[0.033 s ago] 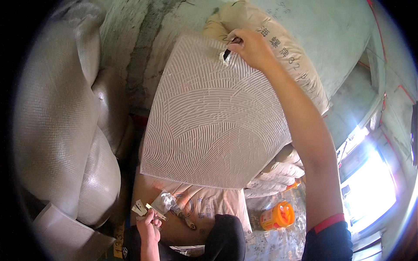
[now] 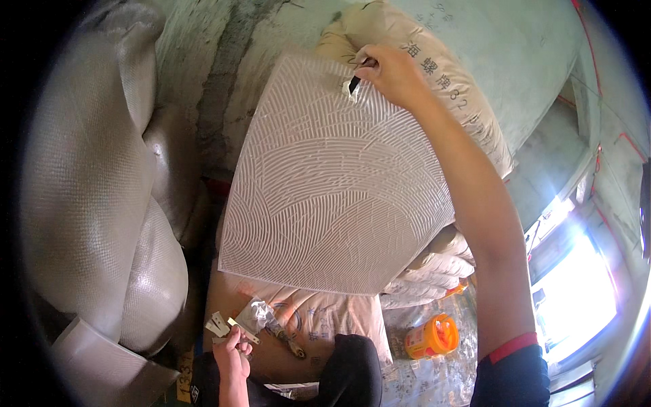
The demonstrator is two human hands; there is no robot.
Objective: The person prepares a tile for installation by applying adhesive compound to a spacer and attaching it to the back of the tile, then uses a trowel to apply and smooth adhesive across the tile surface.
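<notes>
A large square tile [image 2: 325, 203] lies tilted on stacked sacks, its face covered in combed ridges of pale adhesive. My right hand [image 2: 390, 71] reaches to the tile's far edge, fingers closed on a small black tool [image 2: 354, 83] with white paste at its tip, which meets the adhesive. Below the near edge, my left hand [image 2: 234, 349] pinches small pale flat pieces [image 2: 243, 329], at least one with holes; their exact kind is unclear. Beside it, a trowel [image 2: 288, 337] lies on a sack, white paste on its blade.
A full sack [image 2: 434, 68] stands behind the tile, against the wall. Large grey-brown woven sacks [image 2: 95, 183] bulge along the left. An orange tub [image 2: 432, 337] sits on the littered floor at right. My dark-clothed knee [image 2: 352, 370] is at the bottom.
</notes>
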